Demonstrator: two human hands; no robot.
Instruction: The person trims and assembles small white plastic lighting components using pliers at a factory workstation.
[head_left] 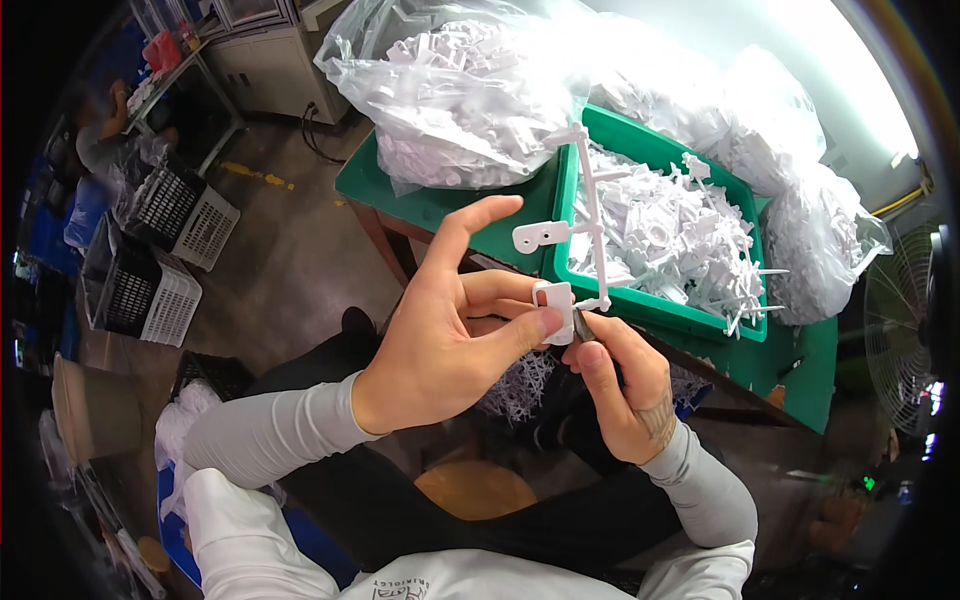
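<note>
My left hand (440, 320) pinches a white plastic part (562, 312) between thumb and fingers, with its index finger raised. The part is flat and rounded, and it hangs on a long white sprue (590, 215) that reaches up past the green bin's near corner. A second flat white piece (541, 236) with small holes sticks out of this sprue to the left. Closed around a small dark metal tool (583, 326), my right hand (627, 385) brings its tip against the part's right edge, by the sprue's lower end. Fingers hide most of the tool, so its exact kind is unclear.
A green bin (655, 308) heaped with white plastic pieces stands on a green table (808, 375). Clear bags (450, 110) of similar pieces surround it. White scraps (525, 385) lie below the table edge. Crates (165, 300) and another person (100, 145) are at left, a fan (905, 330) at right.
</note>
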